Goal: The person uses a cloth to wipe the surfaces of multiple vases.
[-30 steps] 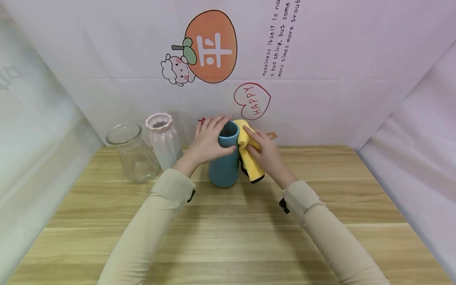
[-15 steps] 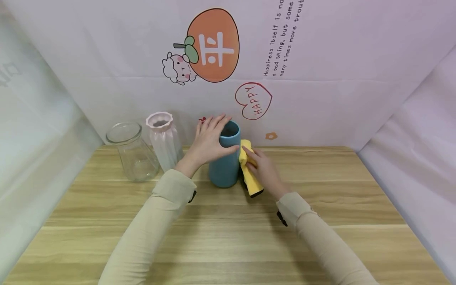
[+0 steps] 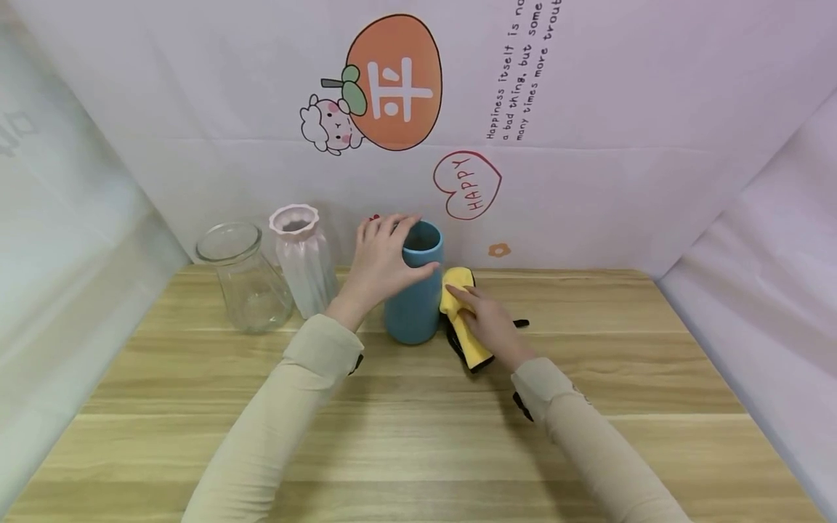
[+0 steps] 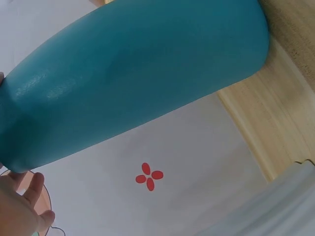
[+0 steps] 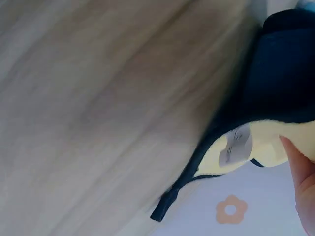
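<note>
A matte blue vase (image 3: 413, 309) stands upright on the wooden table. My left hand (image 3: 381, 263) grips it near the rim, thumb in front and fingers round the far left side. In the left wrist view the vase's smooth side (image 4: 138, 78) fills much of the picture. My right hand (image 3: 492, 327) holds a bunched yellow cloth (image 3: 466, 338) with black edging at the vase's right side, low down. The right wrist view shows the cloth's dark underside, a pale tag (image 5: 236, 146) and a finger (image 5: 298, 164) on the yellow face.
Left of the blue vase stand a pink-and-white fluted vase (image 3: 304, 265) and a clear glass vase (image 3: 255, 294), side by side. Behind them hangs a white printed backdrop (image 3: 588, 196), meeting the table's (image 3: 418, 436) back edge.
My right hand has moved the yellow cloth down along the blue vase's right side, from near the rim to lower on its wall. My left hand keeps its grip.
</note>
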A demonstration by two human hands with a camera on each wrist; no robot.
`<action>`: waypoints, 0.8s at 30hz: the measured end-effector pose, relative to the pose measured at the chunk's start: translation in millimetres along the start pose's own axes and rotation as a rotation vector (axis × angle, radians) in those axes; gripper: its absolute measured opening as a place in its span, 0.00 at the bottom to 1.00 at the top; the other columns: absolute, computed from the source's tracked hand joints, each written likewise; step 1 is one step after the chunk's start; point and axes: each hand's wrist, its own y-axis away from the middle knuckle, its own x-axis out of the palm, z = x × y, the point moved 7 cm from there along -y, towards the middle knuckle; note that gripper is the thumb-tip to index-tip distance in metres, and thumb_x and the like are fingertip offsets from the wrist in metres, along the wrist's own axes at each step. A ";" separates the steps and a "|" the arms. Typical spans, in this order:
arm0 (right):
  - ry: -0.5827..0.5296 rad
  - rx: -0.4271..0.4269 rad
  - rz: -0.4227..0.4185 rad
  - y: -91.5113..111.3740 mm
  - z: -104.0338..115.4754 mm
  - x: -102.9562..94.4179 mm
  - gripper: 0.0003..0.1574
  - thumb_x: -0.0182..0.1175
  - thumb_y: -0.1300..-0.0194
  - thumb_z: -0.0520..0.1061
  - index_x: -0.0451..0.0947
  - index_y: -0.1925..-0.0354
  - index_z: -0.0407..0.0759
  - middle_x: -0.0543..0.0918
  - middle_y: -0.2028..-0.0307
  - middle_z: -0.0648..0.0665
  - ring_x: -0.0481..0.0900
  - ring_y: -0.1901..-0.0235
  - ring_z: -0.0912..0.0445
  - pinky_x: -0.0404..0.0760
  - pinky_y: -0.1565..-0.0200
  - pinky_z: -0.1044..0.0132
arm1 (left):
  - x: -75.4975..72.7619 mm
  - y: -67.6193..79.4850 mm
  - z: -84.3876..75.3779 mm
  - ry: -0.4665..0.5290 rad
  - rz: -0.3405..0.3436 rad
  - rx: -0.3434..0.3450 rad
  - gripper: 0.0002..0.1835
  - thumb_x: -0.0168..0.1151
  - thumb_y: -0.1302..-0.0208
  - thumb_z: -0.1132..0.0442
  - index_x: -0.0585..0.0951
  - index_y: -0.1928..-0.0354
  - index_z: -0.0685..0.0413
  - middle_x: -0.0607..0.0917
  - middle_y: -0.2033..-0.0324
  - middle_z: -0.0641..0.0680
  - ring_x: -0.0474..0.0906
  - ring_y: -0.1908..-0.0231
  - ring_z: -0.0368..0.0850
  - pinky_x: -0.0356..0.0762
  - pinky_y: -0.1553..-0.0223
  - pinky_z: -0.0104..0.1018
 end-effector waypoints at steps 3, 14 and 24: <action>-0.106 0.008 -0.045 -5.0 1.4 -9.6 0.32 0.58 0.36 0.33 0.69 0.34 0.45 0.75 0.42 0.30 0.79 0.47 0.39 0.80 0.50 0.48 | 0.0 -0.3 0.1 0.005 0.005 0.004 0.40 0.66 0.46 0.41 0.68 0.33 0.48 0.72 0.37 0.56 0.64 0.36 0.57 0.49 0.29 0.57; -0.252 -0.126 -0.311 -25.7 40.9 -63.7 0.30 0.60 0.40 0.30 0.73 0.39 0.39 0.79 0.46 0.31 0.79 0.49 0.40 0.80 0.49 0.48 | 3.9 -1.1 6.9 0.053 0.083 0.031 0.39 0.60 0.44 0.46 0.65 0.30 0.49 0.67 0.31 0.53 0.55 0.29 0.59 0.42 0.30 0.66; -0.212 -0.050 -0.166 -27.2 38.7 -50.7 0.35 0.59 0.35 0.39 0.64 0.31 0.45 0.76 0.42 0.34 0.78 0.47 0.42 0.79 0.47 0.49 | 4.4 0.0 8.4 0.059 0.127 0.037 0.40 0.58 0.43 0.45 0.61 0.28 0.46 0.64 0.29 0.51 0.49 0.27 0.62 0.38 0.30 0.67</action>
